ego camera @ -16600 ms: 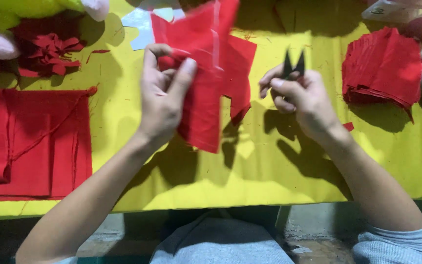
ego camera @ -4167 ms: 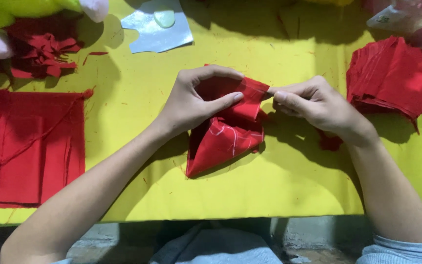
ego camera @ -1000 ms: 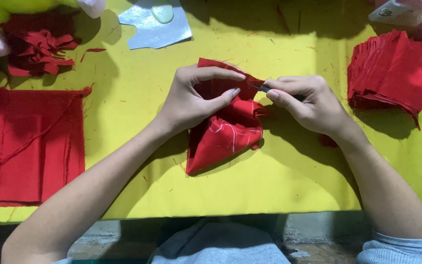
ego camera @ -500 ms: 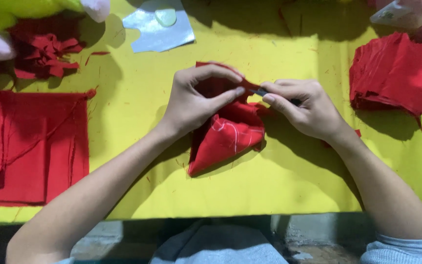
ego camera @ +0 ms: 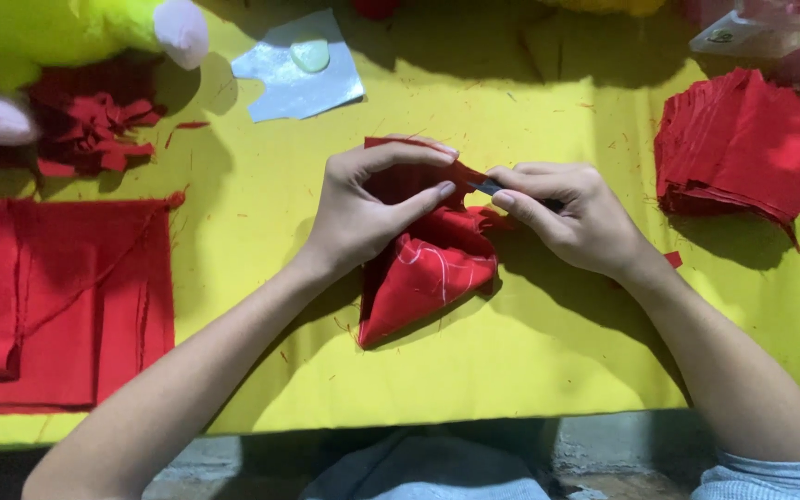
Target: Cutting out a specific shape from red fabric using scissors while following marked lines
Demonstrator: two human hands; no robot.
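A folded red fabric piece (ego camera: 423, 278) with faint white marks lies on the yellow table cover (ego camera: 530, 361) in the middle. My left hand (ego camera: 368, 208) pinches its upper part between thumb and fingers. My right hand (ego camera: 571, 218) is closed on small dark scissors (ego camera: 485, 186), whose tip touches the top edge of the fabric right beside my left fingertips. Most of the scissors are hidden inside my right hand.
A stack of red fabric squares (ego camera: 738, 148) sits at the right. Folded red cloth (ego camera: 57, 296) lies at the left edge, with red scraps (ego camera: 94, 130) and a yellow-green plush toy (ego camera: 67, 32) behind it. A silvery sheet (ego camera: 298, 69) lies at the back.
Both hands stay on the fabric. My right hand has edged a little left along the top edge, bringing the scissor tip closer to my left fingertips.
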